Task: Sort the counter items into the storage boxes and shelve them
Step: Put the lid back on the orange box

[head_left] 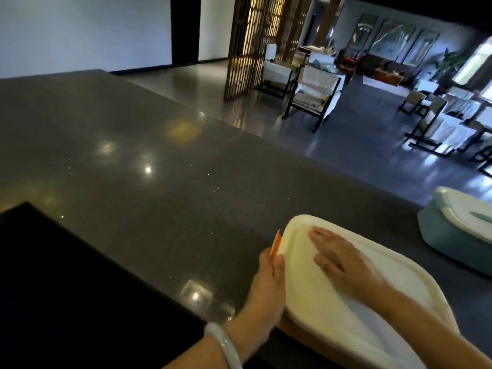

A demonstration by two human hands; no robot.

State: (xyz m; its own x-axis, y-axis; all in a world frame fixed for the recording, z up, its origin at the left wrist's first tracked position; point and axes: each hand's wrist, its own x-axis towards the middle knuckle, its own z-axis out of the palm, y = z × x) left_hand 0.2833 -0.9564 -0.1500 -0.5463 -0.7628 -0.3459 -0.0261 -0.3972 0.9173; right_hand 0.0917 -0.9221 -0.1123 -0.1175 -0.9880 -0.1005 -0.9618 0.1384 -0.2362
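Cream lid [354, 296] sat on an orange box [290, 328] at the near right of the dark surface [159, 182]. Right hand [343, 262] lay flat on the lid, fingers straight. Left hand [269, 275] gripped the orange latch [276, 243] at the lid's left edge. Teal box [452, 230] stood further right, apart.

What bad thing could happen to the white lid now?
The lid may close crooked: the right hand presses flat on one part only. The left hand works an orange latch at the lid's edge, so fingers might get pinched. The box sits near the counter edge and could slide.
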